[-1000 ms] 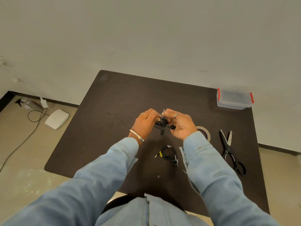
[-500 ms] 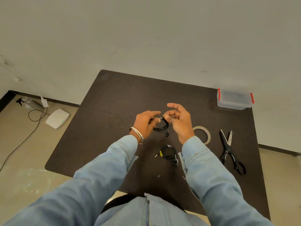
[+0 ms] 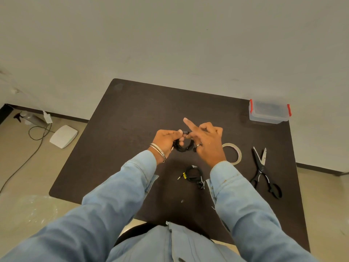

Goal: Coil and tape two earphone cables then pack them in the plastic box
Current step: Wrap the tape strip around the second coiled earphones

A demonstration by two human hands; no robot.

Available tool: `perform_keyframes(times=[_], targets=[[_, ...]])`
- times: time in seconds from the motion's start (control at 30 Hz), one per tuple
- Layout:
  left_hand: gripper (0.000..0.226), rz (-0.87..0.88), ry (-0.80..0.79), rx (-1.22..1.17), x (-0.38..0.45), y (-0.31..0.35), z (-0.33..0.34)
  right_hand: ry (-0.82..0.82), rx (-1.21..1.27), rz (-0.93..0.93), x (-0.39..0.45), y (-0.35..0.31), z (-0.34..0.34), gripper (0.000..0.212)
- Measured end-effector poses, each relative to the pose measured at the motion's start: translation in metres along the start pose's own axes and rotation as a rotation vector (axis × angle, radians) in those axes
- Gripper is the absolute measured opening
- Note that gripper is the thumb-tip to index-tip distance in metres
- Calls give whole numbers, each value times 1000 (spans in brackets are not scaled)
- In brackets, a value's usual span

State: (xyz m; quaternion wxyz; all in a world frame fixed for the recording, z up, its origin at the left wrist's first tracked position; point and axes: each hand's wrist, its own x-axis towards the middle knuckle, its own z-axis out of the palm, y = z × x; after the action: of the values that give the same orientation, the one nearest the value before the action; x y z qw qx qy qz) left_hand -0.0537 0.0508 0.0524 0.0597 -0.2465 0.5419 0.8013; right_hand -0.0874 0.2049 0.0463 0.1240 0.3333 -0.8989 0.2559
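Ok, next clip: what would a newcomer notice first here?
Both hands, left hand and right hand, pinching a black earphone coil above mid-table. Below it, a second coil lies on the dark table. The red-clipped plastic box sits at the far right corner.

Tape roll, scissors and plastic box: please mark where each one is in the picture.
tape roll (image 3: 238,152): head view, right part of its ring.
scissors (image 3: 261,168): head view, the pivot.
plastic box (image 3: 269,119): head view, near wall.
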Motion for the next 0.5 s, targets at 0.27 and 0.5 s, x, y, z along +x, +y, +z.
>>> perform_keyframes(times=[0.27, 0.5], targets=[[22, 154, -4, 232, 14, 17, -8, 296, 770, 492, 0, -16, -7, 44], [13, 223, -63, 348, 12, 12, -10, -156, 747, 513, 22, -1, -8, 34]])
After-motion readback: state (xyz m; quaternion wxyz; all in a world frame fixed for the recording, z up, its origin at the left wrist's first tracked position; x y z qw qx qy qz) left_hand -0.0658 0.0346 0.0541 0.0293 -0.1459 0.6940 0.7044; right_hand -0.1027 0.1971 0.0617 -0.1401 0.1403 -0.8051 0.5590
